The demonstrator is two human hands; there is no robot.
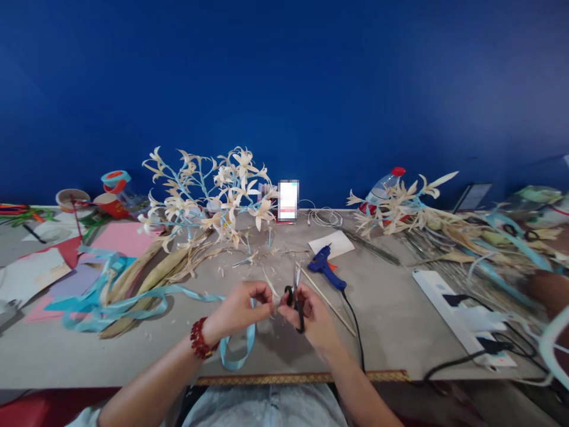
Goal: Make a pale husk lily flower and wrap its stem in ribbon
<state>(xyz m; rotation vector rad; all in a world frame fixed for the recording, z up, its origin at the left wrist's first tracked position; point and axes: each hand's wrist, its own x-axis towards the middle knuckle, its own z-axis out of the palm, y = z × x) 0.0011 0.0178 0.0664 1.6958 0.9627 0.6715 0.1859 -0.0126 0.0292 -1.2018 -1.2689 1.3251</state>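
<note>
My left hand (pixel 246 307) is closed in a pinch above the middle of the table, a red bead bracelet round its wrist. What its fingertips hold is too small to make out; a thin pale strip (pixel 269 281) shows just beyond them. Light blue ribbon (pixel 237 363) loops beneath this hand and trails off to the left. Black-handled scissors (pixel 300 317) are in my right hand (pixel 313 317), blades pointing away from me. The fingertips of both hands are close together. A blue hot glue gun (pixel 328 270) lies beyond my right hand, beside a thin stick (pixel 329 299).
Pale husk-like flowers on blue stems (pixel 231 196) stand at the back left, more flowers (pixel 395 204) at the back right. Dried husks (pixel 151 273) and coloured paper (pixel 122 237) lie left. A white power strip (pixel 448 311) with cords is right; a lit phone (pixel 288 200) stands behind.
</note>
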